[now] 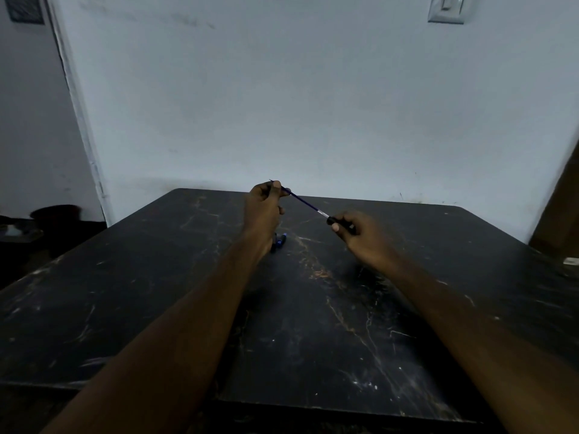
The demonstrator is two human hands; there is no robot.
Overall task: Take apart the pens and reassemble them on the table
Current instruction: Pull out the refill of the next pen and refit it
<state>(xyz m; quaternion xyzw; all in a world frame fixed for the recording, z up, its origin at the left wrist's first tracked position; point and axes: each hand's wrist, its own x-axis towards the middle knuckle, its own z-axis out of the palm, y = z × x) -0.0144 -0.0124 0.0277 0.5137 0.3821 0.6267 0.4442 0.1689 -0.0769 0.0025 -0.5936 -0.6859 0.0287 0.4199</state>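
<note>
Black marbled table (125,308), left hand (261,208) pinching a thin blue refill (302,200), right hand (360,234) gripping the black barrel (331,220) at its right end, blue pieces (279,242) beside the left wrist

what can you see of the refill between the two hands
The refill is a thin, straight, dark blue rod, plastic by its look, with a short pale stretch near its lower end. It slants from upper left down to the right, in the air above the table. The left hand pinches its upper end, where a fine tip pokes out past the hand. Its lower end enters the black barrel that the right hand grips.
</note>
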